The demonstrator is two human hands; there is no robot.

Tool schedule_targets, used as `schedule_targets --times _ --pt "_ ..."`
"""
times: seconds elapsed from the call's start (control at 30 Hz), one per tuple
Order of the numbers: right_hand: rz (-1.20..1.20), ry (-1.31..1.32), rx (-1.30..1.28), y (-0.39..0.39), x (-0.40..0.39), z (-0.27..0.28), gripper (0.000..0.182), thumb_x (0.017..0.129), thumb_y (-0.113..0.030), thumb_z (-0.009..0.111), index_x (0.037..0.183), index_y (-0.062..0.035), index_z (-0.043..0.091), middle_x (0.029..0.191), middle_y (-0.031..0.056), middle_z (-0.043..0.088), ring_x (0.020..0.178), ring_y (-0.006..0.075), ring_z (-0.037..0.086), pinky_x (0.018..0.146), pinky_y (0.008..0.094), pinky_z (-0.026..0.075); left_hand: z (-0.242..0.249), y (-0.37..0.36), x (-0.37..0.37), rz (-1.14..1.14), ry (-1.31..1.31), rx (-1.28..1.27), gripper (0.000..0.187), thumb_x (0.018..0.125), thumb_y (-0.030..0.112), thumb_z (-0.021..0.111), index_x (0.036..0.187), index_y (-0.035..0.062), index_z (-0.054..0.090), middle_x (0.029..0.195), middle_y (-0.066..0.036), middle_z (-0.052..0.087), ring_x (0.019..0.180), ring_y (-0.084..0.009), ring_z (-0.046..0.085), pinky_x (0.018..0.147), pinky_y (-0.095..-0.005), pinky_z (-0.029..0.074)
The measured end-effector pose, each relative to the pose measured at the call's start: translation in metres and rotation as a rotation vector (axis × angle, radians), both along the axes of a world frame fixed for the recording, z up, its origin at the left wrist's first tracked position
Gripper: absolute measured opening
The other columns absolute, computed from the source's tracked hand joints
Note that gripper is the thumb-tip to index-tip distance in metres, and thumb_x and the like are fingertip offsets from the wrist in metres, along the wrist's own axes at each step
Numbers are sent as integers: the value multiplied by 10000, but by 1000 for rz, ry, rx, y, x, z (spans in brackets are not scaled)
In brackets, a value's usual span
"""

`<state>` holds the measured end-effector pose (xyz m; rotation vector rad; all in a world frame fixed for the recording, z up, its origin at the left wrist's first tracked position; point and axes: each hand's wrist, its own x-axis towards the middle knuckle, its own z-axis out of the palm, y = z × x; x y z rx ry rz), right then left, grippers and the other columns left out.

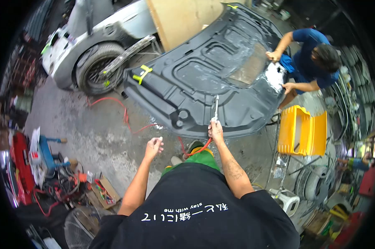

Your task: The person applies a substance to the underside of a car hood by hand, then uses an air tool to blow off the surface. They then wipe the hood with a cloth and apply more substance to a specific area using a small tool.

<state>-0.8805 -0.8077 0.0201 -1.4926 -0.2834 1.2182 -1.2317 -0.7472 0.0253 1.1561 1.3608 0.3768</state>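
My right hand point(215, 130) is closed around a slim silver air tool point(216, 108), which points forward over the near part of a black car hood point(162, 97). A red air hose point(203, 147) runs from under that hand. My left hand point(155, 147) is in the air short of the hood's near edge, its fingers curled in; whether something small is between them is hidden. The hood lies underside up, with moulded ribs, a brownish panel point(250, 68) and yellow tape point(142, 74) near its left corner. What supports it is out of sight.
A co-worker point(318, 62) in dark blue bends over the hood's right end, both hands at its edge. A yellow plastic crate point(293, 130) stands at right. A white car's wheel point(99, 68) is at left. Red hose point(126, 114) trails across the floor; tools and a fan point(83, 226) are lower left.
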Motion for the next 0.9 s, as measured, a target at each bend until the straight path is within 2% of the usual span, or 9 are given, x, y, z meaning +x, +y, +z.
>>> schedule_targets --times 0.17,0.3,0.33,0.37,0.47,0.7,0.77,0.83,0.9 --pt "434 216 152 5 -74 42 239 1084 -355 488 1162 -135 539 755 -35 499 548 43 412 458 224 347 55 -1 30 200 -113 160 604 986 471 643 1352 -1 557 1169 -123 694 914 -160 692 710 -314 562" --pt "927 -357 340 26 -124 70 283 1076 -329 503 1087 -48 538 801 58 546 746 159 498 676 347 455 59 34 58 421 -176 285 615 976 487 657 1314 -17 555 1212 -123 677 991 -172 683 744 -328 557" --pt "908 -426 497 27 -135 65 335 1067 -352 513 1099 -19 532 810 110 555 774 202 510 721 400 463 57 43 58 531 -325 163 575 980 487 652 1257 -11 570 1188 -130 687 981 -185 692 737 -331 561" --pt "1003 -347 377 31 -138 61 330 1052 -370 568 1133 -51 554 779 21 508 726 137 487 668 343 445 61 47 57 642 -474 41 540 984 487 647 1200 -4 585 1163 -137 697 971 -198 701 729 -333 564" --pt "1163 -362 319 36 -122 69 344 1048 -374 577 1160 -50 563 766 9 521 718 121 486 650 327 433 55 51 60 815 -554 30 392 1032 430 584 1066 39 577 914 -140 718 634 -204 667 528 -321 520" --pt "1326 -78 205 43 -76 63 346 998 -331 671 1224 -71 642 891 36 663 818 109 593 748 295 495 118 93 50 990 -450 72 477 961 570 638 1193 157 578 940 -61 620 468 -70 450 378 -228 351" --pt "1154 -361 389 39 -63 58 408 979 -345 679 1224 -19 667 1054 122 717 971 215 681 889 343 524 126 94 31 836 -256 229 451 978 533 631 1179 129 612 871 -40 627 458 -75 467 381 -241 374" --pt "963 -447 443 53 -49 42 373 962 -291 690 1230 -32 681 1262 166 679 1158 322 652 971 409 519 125 100 10 566 123 356 394 1004 465 616 1153 103 659 798 -22 642 466 -80 500 396 -259 406" --pt "879 -748 582 73 -38 30 472 950 -278 706 1349 -48 603 1355 171 624 1299 367 554 1090 448 437 118 104 7 481 110 601 322 1016 389 615 1130 96 688 745 -7 652 479 -81 520 417 -258 430"
